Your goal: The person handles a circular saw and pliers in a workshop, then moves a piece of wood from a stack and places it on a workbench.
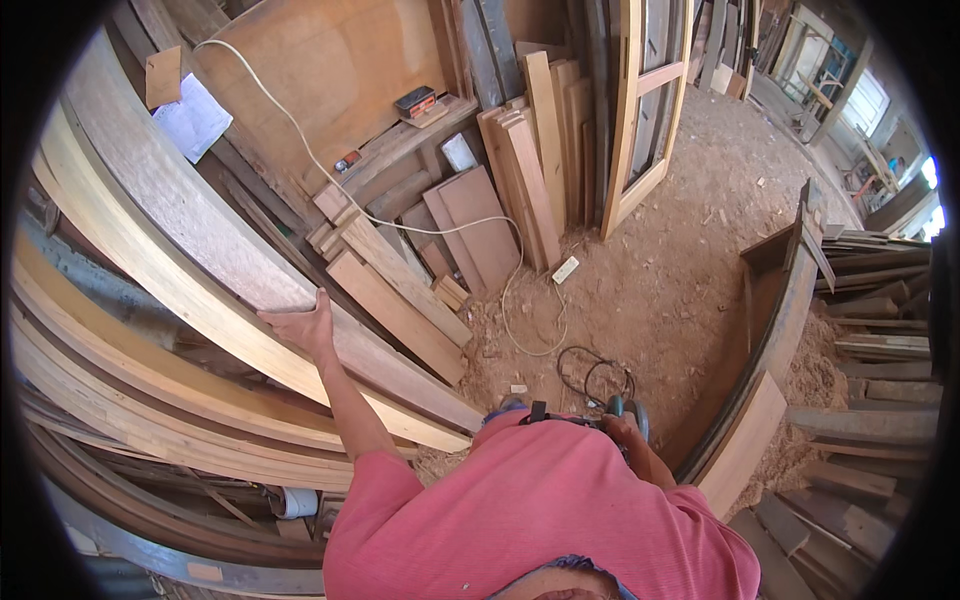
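At the left, my left hand [303, 326] grips the edge of a long greyish wooden board [190, 190], with the thumb and fingers apart across it. A paler, yellowish board [160, 250] runs right beside it, below my hand. Low in the middle, my right hand [627, 432] is closed on a teal power tool [640, 416], which is mostly hidden behind the hand and my pink shirt. A black cord [592, 372] loops over the floor just beyond the tool.
Planks [525, 180] and a wooden frame [640, 190] lean along the far side. A white extension cord [420, 228] crosses to a socket block [566, 269] on the shavings-covered floor [660, 300]. On the right, a curved timber piece [775, 340] stands before stacked wood [880, 340].
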`<state>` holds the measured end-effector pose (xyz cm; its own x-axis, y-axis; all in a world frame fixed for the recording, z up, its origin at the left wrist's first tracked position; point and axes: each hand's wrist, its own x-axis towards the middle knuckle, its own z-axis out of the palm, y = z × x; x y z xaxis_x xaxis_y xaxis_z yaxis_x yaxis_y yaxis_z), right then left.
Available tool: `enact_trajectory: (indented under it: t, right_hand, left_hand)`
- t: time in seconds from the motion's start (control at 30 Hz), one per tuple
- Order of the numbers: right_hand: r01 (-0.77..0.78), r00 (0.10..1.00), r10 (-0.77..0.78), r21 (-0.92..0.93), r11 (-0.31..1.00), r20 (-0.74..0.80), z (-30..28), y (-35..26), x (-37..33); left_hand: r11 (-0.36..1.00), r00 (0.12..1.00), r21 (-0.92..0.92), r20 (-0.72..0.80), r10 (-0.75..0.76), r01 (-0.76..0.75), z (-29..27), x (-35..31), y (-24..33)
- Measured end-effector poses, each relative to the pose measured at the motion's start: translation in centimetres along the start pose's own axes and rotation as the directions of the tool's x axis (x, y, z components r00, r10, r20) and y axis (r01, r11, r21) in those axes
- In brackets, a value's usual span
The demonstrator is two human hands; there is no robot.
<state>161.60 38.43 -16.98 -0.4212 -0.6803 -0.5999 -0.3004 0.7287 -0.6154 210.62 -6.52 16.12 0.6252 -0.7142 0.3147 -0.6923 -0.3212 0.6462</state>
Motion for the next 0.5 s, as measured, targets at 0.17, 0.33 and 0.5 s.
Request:
enact_trajectory:
  t: [0.17,0.33,0.5]
  right_hand:
    - [-0.053,0.998,0.054,0.038,0.998,-0.031,0.2,-1.9,-0.6]
    - [-0.371,0.92,0.391,0.249,0.895,-0.035,-1.0,-4.5,-3.3]
    - [-0.296,0.95,0.294,-0.006,0.955,-0.11,0.2,0.1,-1.0]
  left_hand:
    - [1.0,1.0,-0.007,-0.025,0.007,-0.007,-0.9,0.2,-0.1]
    - [0.954,0.995,0.294,-0.056,0.081,-0.061,-1.5,-1.4,2.8]
    - [0.836,0.992,0.535,0.04,0.117,-0.12,4.3,3.1,-4.4]
